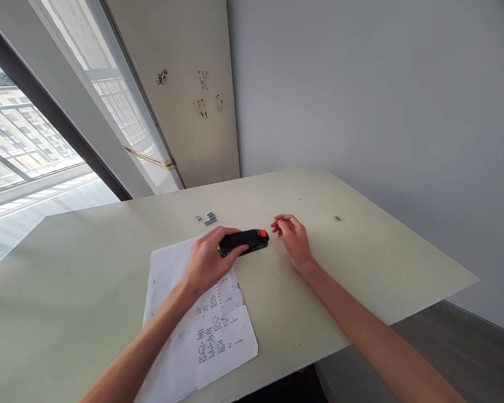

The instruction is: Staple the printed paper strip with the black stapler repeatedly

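Note:
My left hand is wrapped round a black stapler with an orange piece at its right end. It holds the stapler roughly level, above the top edge of some printed white paper sheets. Just right of the orange end, apart from it, is my right hand. Its fingers are curled in toward the thumb, and anything between them is too small to make out. Beyond my left hand lie several short strips of staples on the table.
The pale table has a cut-off corner at the left. More staples lie on its right side. A grey wall stands behind, beside a stained cabinet side. A window is at far left.

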Available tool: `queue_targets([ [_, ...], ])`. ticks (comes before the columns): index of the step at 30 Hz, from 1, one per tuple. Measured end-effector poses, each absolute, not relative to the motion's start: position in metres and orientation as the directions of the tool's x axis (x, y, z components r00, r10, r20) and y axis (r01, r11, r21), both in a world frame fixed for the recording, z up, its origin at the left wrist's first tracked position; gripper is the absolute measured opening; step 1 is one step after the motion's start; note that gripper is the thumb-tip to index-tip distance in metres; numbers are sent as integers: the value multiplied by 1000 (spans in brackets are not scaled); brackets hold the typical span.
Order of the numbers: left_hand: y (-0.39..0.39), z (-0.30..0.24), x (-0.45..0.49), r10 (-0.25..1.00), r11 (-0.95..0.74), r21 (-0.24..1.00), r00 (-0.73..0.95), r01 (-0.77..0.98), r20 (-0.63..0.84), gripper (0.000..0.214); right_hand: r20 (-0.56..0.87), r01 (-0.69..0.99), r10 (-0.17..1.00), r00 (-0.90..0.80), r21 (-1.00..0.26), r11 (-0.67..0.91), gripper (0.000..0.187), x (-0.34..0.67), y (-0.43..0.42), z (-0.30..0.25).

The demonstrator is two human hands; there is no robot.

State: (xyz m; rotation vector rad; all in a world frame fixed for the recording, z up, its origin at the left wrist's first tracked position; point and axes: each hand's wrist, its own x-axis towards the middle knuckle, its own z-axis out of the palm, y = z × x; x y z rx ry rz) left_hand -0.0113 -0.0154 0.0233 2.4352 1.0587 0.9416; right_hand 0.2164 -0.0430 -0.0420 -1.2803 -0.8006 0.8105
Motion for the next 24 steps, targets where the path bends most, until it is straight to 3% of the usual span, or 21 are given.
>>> queue_targets([
  [9, -28, -14, 31, 761, -627, 599, 557, 498, 333, 22, 56, -51, 872, 486, -995, 92, 19, 226, -42, -46],
  [15, -24, -22, -2, 708, -658, 580, 657, 481, 259, 67, 89, 45, 919, 383, -996, 78, 20, 223, -45, -48],
  [24, -23, -22, -72, 642, -711, 521, 737, 472, 210, 64, 115, 164, 946, 302, -984, 68, 28, 227, -47, -52],
])
